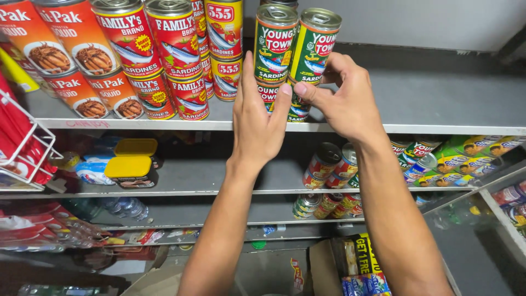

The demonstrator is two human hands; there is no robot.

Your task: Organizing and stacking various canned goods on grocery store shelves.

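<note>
Head view: two stacked green cans [274,49] are steadied by the left hand [257,123], fingers spread flat. A neighbouring green can [314,46] is pinched by the right hand [342,98] on the grey shelf [438,107].

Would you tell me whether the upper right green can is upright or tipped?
Tipped: the upper right green can leans rightward atop the lower can, steadied by the right hand.

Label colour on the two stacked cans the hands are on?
Mainly green, with red and yellow patches, on the upper cans; head view shows it best.
</note>
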